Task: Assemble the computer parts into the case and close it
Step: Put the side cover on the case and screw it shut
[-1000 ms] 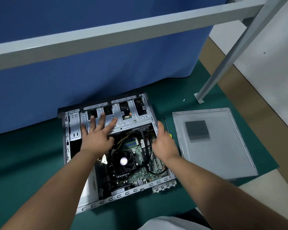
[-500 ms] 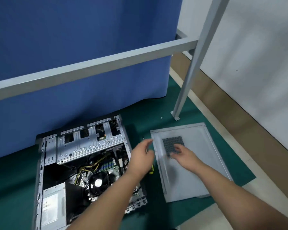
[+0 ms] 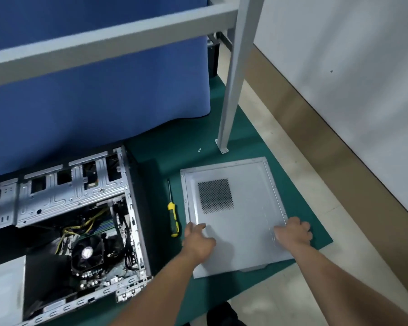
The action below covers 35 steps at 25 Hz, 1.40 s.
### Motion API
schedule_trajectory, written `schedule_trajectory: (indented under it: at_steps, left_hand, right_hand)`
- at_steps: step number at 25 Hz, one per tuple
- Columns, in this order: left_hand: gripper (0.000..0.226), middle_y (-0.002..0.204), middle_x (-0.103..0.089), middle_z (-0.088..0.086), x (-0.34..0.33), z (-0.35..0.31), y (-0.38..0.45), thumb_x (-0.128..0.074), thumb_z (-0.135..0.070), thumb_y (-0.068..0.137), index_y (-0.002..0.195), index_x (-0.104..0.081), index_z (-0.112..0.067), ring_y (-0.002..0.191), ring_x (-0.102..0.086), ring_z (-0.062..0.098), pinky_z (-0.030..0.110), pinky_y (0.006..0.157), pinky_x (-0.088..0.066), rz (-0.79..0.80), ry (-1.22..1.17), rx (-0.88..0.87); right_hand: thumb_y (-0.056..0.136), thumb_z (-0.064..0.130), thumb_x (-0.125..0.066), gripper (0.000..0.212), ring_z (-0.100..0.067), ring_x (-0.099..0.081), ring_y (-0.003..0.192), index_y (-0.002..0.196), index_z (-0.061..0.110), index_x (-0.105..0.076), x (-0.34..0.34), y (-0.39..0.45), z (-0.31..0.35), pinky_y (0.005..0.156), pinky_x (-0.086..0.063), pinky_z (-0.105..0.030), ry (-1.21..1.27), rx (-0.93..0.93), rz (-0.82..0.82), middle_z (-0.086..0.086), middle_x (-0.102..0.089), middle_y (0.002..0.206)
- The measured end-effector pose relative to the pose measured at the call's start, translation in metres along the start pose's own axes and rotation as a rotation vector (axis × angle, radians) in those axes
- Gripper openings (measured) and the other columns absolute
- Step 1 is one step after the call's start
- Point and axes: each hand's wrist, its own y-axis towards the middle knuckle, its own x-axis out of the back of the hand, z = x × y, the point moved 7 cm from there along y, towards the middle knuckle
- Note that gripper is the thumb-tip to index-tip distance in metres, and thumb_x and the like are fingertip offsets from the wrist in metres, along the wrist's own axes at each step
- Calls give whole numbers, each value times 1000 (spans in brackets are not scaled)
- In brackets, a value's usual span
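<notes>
The open computer case (image 3: 130, 208) lies on its side at the left, with the drive cage, cables, CPU fan (image 3: 87, 252) and power supply (image 3: 5, 285) showing inside. The grey side panel (image 3: 240, 222) with a mesh vent lies flat on the green mat to the right of it. My left hand (image 3: 197, 241) rests on the panel's left edge, fingers reaching over it. My right hand (image 3: 295, 232) grips the panel's right edge, fingers curled over the rim.
A yellow-and-black screwdriver (image 3: 173, 220) lies on the green mat (image 3: 165, 156) between case and panel. Small screws (image 3: 199, 150) lie near the foot of a grey frame post (image 3: 231, 78). A blue curtain hangs behind the case; a white wall stands at right.
Both hands left the open case and moved right to the side panel. They now sit on its left and right edges. The view has swung right.
</notes>
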Motion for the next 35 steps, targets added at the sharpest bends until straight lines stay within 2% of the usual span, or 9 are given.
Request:
schedule_trajectory:
  at_steps: [4, 7, 9, 15, 20, 23, 28, 32, 35]
  left_hand:
    - [64, 171, 1, -6, -8, 9, 1, -54, -19, 93, 154, -41, -33, 153, -14, 32, 37, 115, -32, -58, -5, 70]
    - [60, 171, 0, -7, -10, 10, 3, -51, -20, 93, 150, -46, -37, 151, -16, 34, 29, 102, -30, -23, 38, 63]
    - [55, 170, 0, -7, -9, 10, 3, -52, -21, 94, 147, -50, -36, 150, -19, 33, 35, 111, -36, 1, 14, 57]
    - [39, 166, -12, 3, 8, -12, -14, -59, -30, 100, 138, -60, -30, 137, -44, 31, 38, 109, -42, 102, -126, 73]
    - [47, 158, -37, -6, 23, -69, -61, -61, -30, 101, 144, -51, -43, 134, -47, 21, 48, 113, -43, 264, -249, -201]
    - [54, 155, -37, -16, 56, -88, -97, -65, -46, 98, 148, -44, -53, 129, -41, 12, 52, 104, -50, 335, -481, -287]
    - [82, 150, -43, -13, 129, -75, -140, -74, -62, 84, 153, -33, -47, 126, -50, 25, 52, 80, -61, 355, -641, -327]
    - [57, 113, -65, 5, 174, -54, -145, -68, -29, 88, 139, -44, -31, 92, -68, 29, 60, 77, -62, 162, -566, -351]
    - [39, 91, -66, 10, 204, -38, -146, -48, -6, 86, 121, -61, -18, 71, -66, 24, 43, 62, -62, 89, -589, -368]
  right_hand:
    - [79, 44, -70, 77, -37, -43, 117, 138, 8, -37, 1, 15, -3, 82, -40, -42, 75, -101, -35, -17, -41, 138]
    - [75, 64, -73, 99, -41, -44, 126, 147, 9, -34, 6, 26, -5, 102, -43, -50, 145, -166, -12, -18, -40, 146]
    - [75, 64, -78, 106, -42, -46, 131, 153, 8, -33, 12, 35, -7, 107, -43, -52, 310, -174, 61, -18, -42, 152]
    - [79, 48, -84, 81, -33, -61, 123, 145, 12, -51, 58, -2, 18, 106, -49, -51, 514, 174, 314, -8, -62, 138]
    - [62, 75, -82, 80, -32, -73, 107, 118, 18, -76, 84, -118, 63, 86, -57, -39, 784, 404, 530, -13, -75, 116]
    - [67, 76, -77, 70, -31, -73, 104, 113, 22, -79, 64, -185, 95, 85, -59, -38, 868, 477, 580, -16, -74, 116]
    - [84, 73, -62, 54, -23, -71, 111, 126, 40, -69, -28, -277, 144, 91, -57, -41, 763, 537, 612, -2, -73, 125]
    - [81, 87, -51, 60, -9, -55, 131, 135, 60, -53, -82, -316, 173, 110, -42, -42, 756, 556, 599, 18, -62, 138]
    - [95, 66, -54, 47, -1, -47, 135, 140, 55, -50, -100, -316, 181, 107, -37, -29, 683, 634, 482, 23, -57, 141]
